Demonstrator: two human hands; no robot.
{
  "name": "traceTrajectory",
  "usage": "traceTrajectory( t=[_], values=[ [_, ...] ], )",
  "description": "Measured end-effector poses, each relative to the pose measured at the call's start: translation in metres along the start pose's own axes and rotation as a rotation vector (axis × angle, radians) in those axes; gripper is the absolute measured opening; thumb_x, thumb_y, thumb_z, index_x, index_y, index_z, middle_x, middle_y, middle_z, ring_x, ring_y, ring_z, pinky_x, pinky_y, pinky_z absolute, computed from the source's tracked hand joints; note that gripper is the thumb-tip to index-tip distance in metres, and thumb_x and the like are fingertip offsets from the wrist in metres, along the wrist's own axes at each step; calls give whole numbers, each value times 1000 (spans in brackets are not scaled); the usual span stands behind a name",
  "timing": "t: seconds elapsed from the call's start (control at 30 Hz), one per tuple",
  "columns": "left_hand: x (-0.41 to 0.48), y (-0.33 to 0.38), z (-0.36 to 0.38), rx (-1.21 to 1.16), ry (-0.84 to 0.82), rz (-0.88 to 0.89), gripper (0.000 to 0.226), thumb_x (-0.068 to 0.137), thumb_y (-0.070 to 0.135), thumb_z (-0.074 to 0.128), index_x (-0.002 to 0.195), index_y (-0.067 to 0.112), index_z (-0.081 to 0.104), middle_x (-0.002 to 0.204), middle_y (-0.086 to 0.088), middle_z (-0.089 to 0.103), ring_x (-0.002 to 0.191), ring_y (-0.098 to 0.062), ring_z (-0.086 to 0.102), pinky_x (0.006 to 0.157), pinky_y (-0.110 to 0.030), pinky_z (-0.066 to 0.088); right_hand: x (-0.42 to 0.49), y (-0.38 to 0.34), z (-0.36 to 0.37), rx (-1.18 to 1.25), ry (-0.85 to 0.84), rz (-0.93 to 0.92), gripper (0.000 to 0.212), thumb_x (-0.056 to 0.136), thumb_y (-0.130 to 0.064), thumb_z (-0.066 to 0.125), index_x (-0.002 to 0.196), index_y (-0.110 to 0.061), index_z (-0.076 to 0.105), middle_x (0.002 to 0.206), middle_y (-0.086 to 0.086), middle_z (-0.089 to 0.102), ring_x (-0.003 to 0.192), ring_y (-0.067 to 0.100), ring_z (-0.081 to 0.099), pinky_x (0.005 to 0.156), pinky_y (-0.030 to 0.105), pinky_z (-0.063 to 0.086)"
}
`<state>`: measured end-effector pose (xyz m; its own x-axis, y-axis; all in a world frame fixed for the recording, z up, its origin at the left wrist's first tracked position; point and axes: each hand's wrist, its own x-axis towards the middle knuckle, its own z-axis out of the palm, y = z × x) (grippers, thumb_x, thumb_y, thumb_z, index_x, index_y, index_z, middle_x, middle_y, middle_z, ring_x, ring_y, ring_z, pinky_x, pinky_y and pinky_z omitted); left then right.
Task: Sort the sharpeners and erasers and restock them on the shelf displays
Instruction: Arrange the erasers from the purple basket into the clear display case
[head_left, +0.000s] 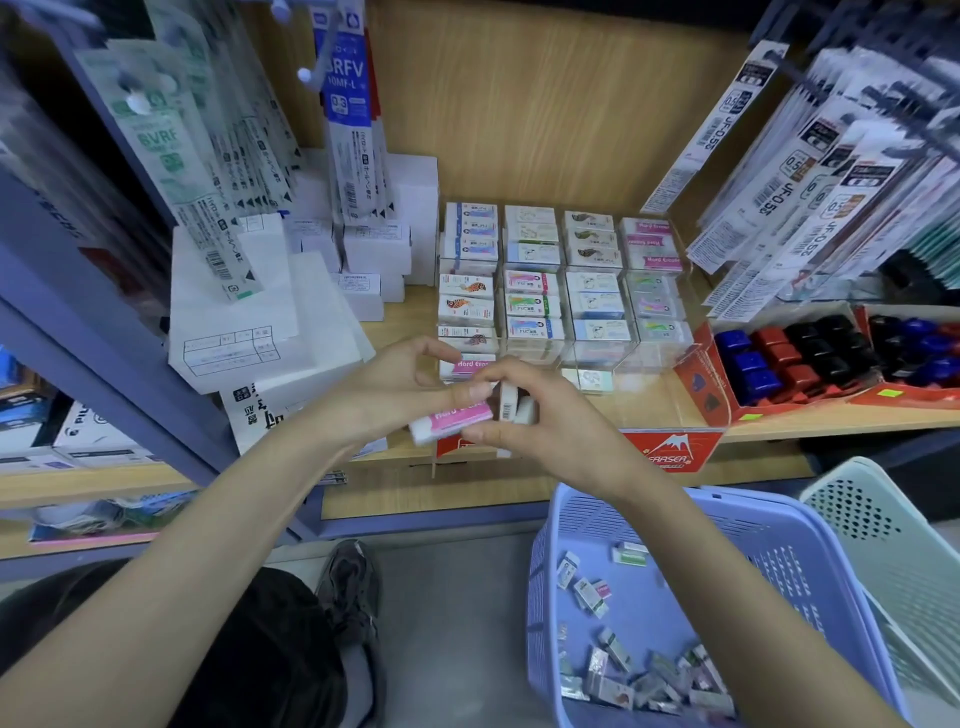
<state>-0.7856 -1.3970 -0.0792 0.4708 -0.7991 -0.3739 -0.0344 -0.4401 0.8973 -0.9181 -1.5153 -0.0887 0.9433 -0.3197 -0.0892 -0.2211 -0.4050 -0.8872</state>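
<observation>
left hand (395, 384): you're pinching the pink eraser (452, 420), right over the shelf's front edge

right hand (540, 415): curled round a couple of white erasers (511, 408), up against the pink one

where it goes: I'd guess the pink stack (652, 244) at the back right of the clear display (592, 356)

tip: slide one off at a time, label up, so nothing drops into the blue basket (769, 551)

I see green refill packs (161, 140) hanging at the upper left, with blue refill packs (347, 104) beside them. More packs marked JF-0.5 (795, 197) hang at the right. Under the blue ones, white boxes (376, 249) are stacked, and a white paper bag (234, 322) lies just left of them. A dark shoe (349, 587) rests on the grey floor (457, 623).
</observation>
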Motion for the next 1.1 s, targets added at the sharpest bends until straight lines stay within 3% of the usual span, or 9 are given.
traceTrajectory(
  t=[0.1, 0.2, 0.4, 0.53, 0.63, 0.73, 0.8, 0.97, 1.1],
  values=[
    [3, 0, -5, -51, 103, 4, 48, 80, 41, 63, 120, 17, 51, 97, -8, 71, 70, -10, 66, 55, -21, 53, 3, 8, -7, -110, 200, 65, 25, 79, -23, 74, 95, -30, 56, 79, -7, 56, 70, 13, 53, 66, 28, 44],
    [7, -6, -11, 18, 240, 22, 32, 90, 23, 60, 119, 11, 52, 101, -10, 67, 72, -12, 63, 62, -22, 50, 11, 15, -14, -257, 318, 142, 24, 81, -28, 72, 95, -35, 54, 72, -14, 48, 73, 14, 52, 62, 27, 41],
    [10, -16, -6, 76, 175, -49, 28, 90, 16, 61, 116, 15, 51, 93, -5, 66, 70, -10, 62, 68, -25, 48, 31, 15, 1, -696, 215, 158, 37, 86, -44, 62, 118, -27, 56, 112, 1, 59, 97, 24, 58, 75, 32, 47],
    [11, -16, -8, 76, 184, -42, 27, 89, 18, 62, 115, 15, 52, 97, -7, 67, 72, -11, 62, 68, -25, 47, 29, 20, 3, -797, 143, 195, 41, 89, -47, 56, 127, -31, 52, 117, 2, 59, 103, 25, 58, 72, 30, 41],
    [11, -15, -7, 113, 216, -11, 25, 90, 18, 60, 114, 14, 54, 90, -3, 68, 73, -11, 63, 71, -27, 47, 18, 22, -6, -457, 300, 160, 30, 91, -36, 58, 121, -29, 57, 100, -2, 61, 85, 15, 58, 70, 26, 44],
    [7, -8, -3, 108, 271, 100, 15, 90, 19, 60, 104, 17, 58, 80, 3, 67, 69, -9, 62, 69, -26, 45, 2, 14, -18, 438, 483, 194, 16, 94, -16, 53, 107, -19, 63, 77, 1, 61, 62, 13, 48, 56, 22, 39],
    [3, -2, 2, 77, 227, 163, 13, 88, 24, 63, 100, 20, 61, 80, 5, 67, 71, -10, 64, 72, -27, 47, -7, 8, -19, 820, 403, 207, 20, 93, -7, 49, 107, -8, 63, 85, 8, 67, 57, 14, 46, 47, 23, 37],
    [0, 3, 20, 63, 28, 209, 34, 69, 47, 66, 97, 29, 63, 89, 7, 68, 84, -3, 65, 79, -17, 48, -14, 5, -5, 861, 334, 149, 8, 89, -18, 56, 88, -12, 50, 112, 9, 69, 52, 13, 42, 43, 19, 35],
    [4, 2, 24, 13, 18, 263, 9, 83, 23, 66, 91, 26, 63, 89, 3, 68, 75, 2, 63, 71, -10, 48, -18, 6, -3, 799, 374, 117, 17, 82, -32, 59, 86, -15, 58, 81, 0, 63, 53, 10, 40, 44, 20, 35]
  ],
)
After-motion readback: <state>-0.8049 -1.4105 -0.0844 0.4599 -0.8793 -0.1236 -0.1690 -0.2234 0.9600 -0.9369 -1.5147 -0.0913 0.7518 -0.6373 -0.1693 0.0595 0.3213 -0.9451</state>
